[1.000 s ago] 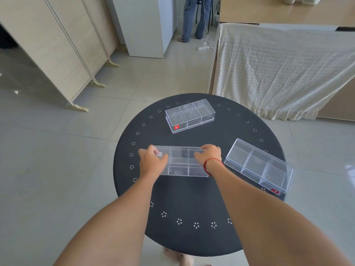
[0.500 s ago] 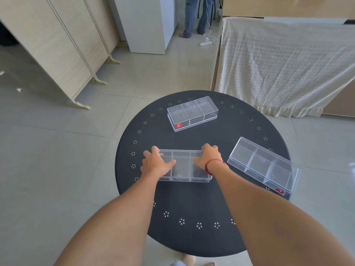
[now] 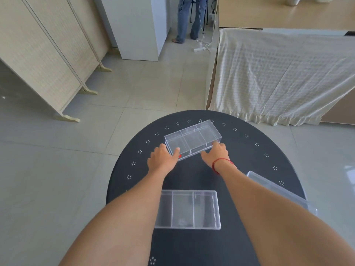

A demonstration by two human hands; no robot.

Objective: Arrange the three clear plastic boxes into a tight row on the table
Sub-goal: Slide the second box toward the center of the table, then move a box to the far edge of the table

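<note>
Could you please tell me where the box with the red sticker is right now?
In the head view, the box with the red sticker sits at the table's far side, between the left hand and right hand.

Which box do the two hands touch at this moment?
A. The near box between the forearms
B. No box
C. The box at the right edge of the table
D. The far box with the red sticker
D: the left hand and right hand sit at the two ends of the far box, whose red sticker shows by the left thumb.
</note>
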